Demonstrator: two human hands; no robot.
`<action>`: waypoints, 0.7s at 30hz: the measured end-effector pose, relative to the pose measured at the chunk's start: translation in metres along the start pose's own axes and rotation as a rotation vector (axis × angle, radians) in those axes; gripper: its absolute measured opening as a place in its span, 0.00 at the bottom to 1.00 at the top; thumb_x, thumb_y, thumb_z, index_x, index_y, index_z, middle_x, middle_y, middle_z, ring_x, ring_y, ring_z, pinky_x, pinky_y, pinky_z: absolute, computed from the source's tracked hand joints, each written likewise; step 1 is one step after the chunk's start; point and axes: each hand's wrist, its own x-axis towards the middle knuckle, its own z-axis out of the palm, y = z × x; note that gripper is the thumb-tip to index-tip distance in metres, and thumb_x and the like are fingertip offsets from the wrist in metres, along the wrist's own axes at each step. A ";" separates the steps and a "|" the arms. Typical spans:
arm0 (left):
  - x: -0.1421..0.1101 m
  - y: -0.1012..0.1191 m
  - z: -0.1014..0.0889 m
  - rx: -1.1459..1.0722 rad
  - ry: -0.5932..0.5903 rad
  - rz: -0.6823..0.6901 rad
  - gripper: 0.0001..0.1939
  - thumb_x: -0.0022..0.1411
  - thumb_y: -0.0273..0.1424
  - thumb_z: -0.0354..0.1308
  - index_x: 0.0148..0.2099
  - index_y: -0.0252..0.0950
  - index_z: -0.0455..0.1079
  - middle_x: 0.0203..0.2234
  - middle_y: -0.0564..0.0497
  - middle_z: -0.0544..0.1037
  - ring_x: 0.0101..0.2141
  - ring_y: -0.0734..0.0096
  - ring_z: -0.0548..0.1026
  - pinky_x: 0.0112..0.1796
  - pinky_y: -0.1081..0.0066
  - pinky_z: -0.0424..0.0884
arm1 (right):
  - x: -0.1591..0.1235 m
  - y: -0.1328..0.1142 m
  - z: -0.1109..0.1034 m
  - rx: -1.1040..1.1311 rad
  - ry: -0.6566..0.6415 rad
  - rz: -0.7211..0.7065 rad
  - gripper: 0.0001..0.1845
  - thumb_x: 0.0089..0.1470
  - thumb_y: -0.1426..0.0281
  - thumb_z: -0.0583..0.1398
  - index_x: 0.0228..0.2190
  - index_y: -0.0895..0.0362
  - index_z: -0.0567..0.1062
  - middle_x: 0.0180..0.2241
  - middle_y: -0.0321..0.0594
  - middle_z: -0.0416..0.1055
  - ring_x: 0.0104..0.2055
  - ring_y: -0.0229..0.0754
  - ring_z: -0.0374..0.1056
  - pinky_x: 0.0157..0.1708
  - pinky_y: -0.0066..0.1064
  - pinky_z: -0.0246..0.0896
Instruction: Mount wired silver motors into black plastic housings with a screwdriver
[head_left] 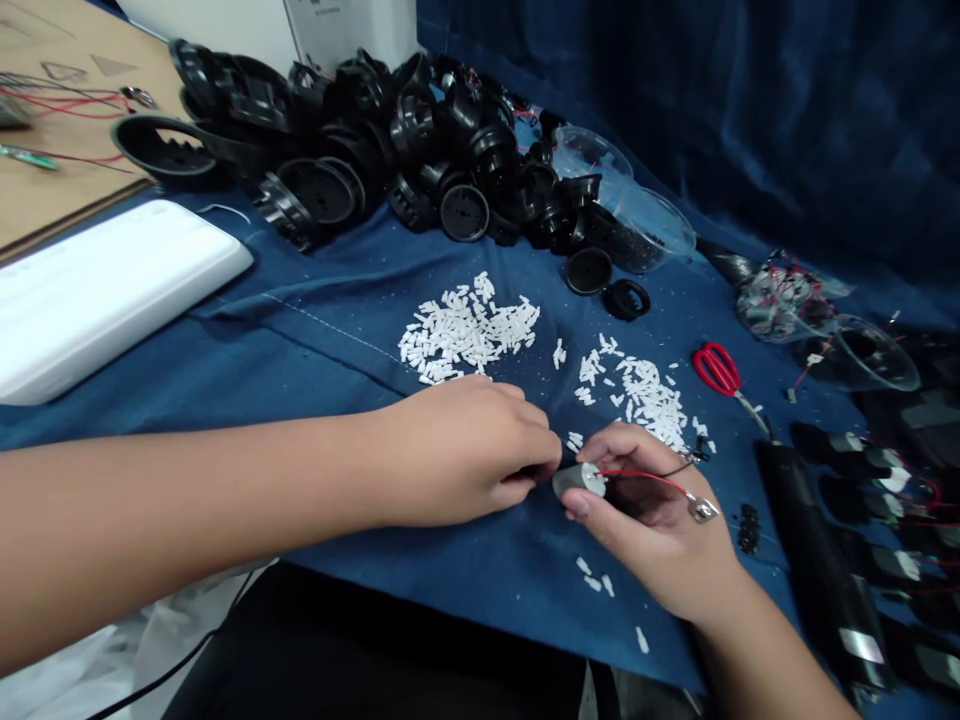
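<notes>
Two bare hands work near the middle of a tabletop draped in blue cloth (322, 370). The right hand (645, 520), at about 4 o'clock from the view's centre, is clamped around a small silver motor (579, 480), with a red wire (645, 476) running from it to a metal tab (703, 510). The left hand (465, 450) reaches in from 9 o'clock, its fingers (536, 440) curled together against the motor's end; whatever they pinch is hidden. At 12 o'clock sits a large heap of black plastic housings (360, 140). Most show no wiring, which suggests much is left. White plastic pegs (469, 328) lie in two loose, plentiful piles, at centre and toward 3 o'clock. At 4 o'clock, black wired units (885, 500) lie beside a black tube (817, 560); these look further along. Red-handled scissors (716, 368) rest at 3 o'clock, near a clear plastic cup holding tangled red wire (776, 300). A white block (105, 295) lies at 9 o'clock.
</notes>
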 end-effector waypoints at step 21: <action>0.001 0.002 0.005 -0.102 -0.012 -0.046 0.14 0.61 0.23 0.62 0.46 0.39 0.62 0.33 0.55 0.78 0.35 0.63 0.77 0.41 0.62 0.65 | 0.001 0.007 0.002 -0.275 0.041 -0.132 0.12 0.58 0.63 0.71 0.41 0.48 0.75 0.39 0.34 0.76 0.36 0.37 0.74 0.32 0.30 0.72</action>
